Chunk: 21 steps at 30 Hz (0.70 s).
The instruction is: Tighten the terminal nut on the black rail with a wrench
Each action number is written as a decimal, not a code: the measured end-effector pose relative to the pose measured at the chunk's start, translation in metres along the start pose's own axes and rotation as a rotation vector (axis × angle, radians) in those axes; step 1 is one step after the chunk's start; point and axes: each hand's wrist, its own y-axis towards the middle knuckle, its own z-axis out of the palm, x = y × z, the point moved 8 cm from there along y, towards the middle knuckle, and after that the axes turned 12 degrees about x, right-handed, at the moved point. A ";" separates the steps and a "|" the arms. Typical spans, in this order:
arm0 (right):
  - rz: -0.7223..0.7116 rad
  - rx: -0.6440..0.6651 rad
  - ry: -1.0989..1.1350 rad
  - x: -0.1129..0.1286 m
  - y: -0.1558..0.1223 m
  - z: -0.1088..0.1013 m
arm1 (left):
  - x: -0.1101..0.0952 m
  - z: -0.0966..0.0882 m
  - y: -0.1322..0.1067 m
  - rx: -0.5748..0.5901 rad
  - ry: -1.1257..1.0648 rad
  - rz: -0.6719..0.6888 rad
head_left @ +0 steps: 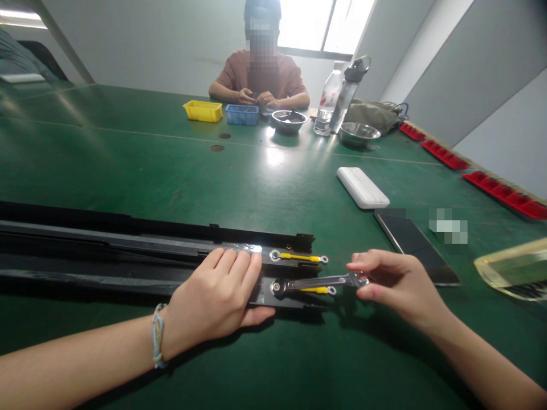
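Both hands are bare, and so are the arms behind them. The left hand [222,296] has a thin braided cord bracelet [158,343] at the wrist (pale blue with whitish strands, sitting a little loose). The right hand [397,285] and its wrist are plain skin, nails short.

Table [128,159]: rail [106,245] across the near left, wrench [320,282] on its right end; power bank [362,187] behind and right of the wrench, flat panel [412,242] just right of it, nearer; at the far side, left to right, bin [203,110], second bin [242,114], bowl [289,120], bottles [327,105], second bowl [359,133], before a seated person [260,74].
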 end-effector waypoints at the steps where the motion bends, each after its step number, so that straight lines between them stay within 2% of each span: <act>1: 0.011 -0.018 -0.023 0.000 0.000 -0.001 | 0.000 -0.001 0.000 -0.003 0.002 0.005; 8: 0.084 -0.045 -0.143 0.000 -0.001 -0.005 | -0.002 -0.002 -0.004 0.007 0.012 -0.001; 21: 0.113 0.122 -0.192 -0.002 -0.011 0.009 | -0.008 -0.005 -0.022 0.003 0.011 -0.006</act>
